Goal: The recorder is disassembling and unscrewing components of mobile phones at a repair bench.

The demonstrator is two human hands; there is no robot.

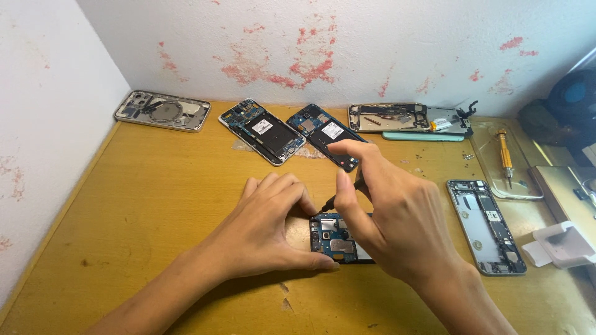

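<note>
Six opened phones (340,242); two hands (267,226); one screwdriver (505,158).

- Left hand (267,226): bare, with no glove, ring or watch; short, plain, unpainted nails at the fingertips.
- Left forearm (158,298): bare back from the fingers to the picture's lower edge; no sleeve shows.
- Right hand (397,217): bare too, no ring or band behind the fingers; the thumb has a short, trimmed nail.
- Right wrist (462,298): bare, no watch, strap or cuff.
</note>
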